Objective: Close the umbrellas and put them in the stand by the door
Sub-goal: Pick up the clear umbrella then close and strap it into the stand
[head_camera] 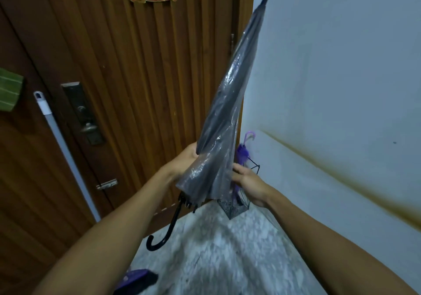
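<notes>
A folded see-through grey umbrella points tip-up toward the top of the door, its black hooked handle hanging low. My left hand grips the canopy's lower left side. My right hand touches the canopy's right edge with fingers partly spread. Behind the canopy, a black wire umbrella stand sits in the corner by the door, holding a purple umbrella with a pale curved handle.
A brown wooden door with a lock and handle fills the left. A white mop pole leans on it. The white wall is on the right. A purple and black object lies on the speckled floor.
</notes>
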